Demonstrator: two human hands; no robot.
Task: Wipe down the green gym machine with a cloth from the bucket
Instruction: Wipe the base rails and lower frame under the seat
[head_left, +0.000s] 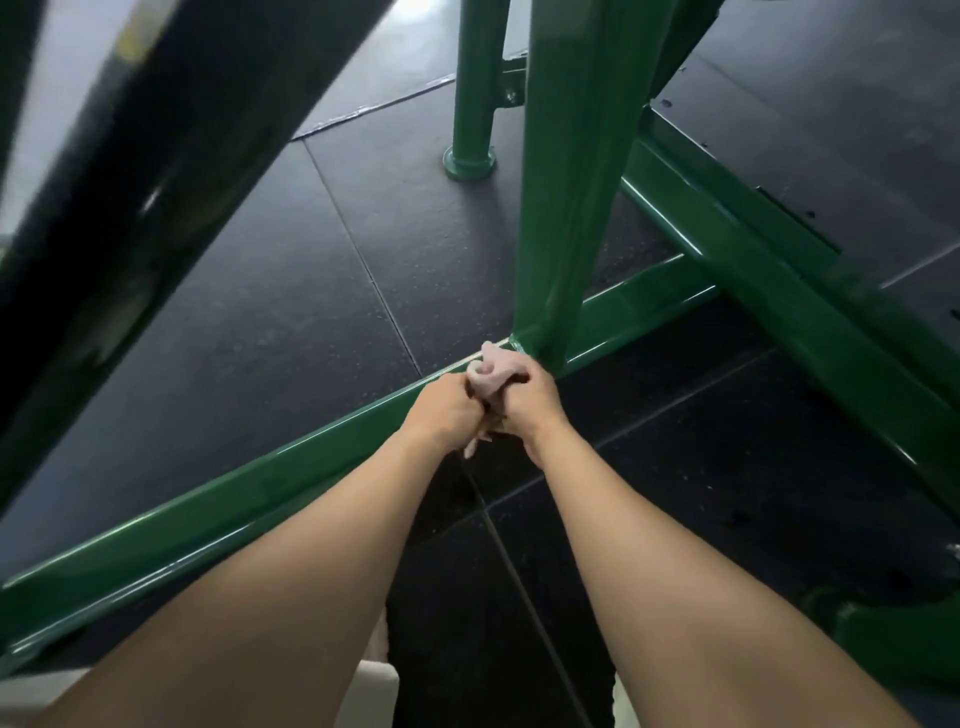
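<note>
The left hand (447, 415) and right hand (532, 402) meet knuckle to knuckle, both curled round a bunched pale cloth (491, 370) whose top pokes out above the fingers, right over the low bar (260, 483) of the green machine (779, 301). Just beyond the hands an upright post (561, 208) rises from that bar, close against the cloth, with a round post (470, 104) farther off behind it. A dark, blurred beam (130, 182) crosses near the camera, up and left of the hands, blocking that side, and black floor (311, 270) tiles lie all around.
</note>
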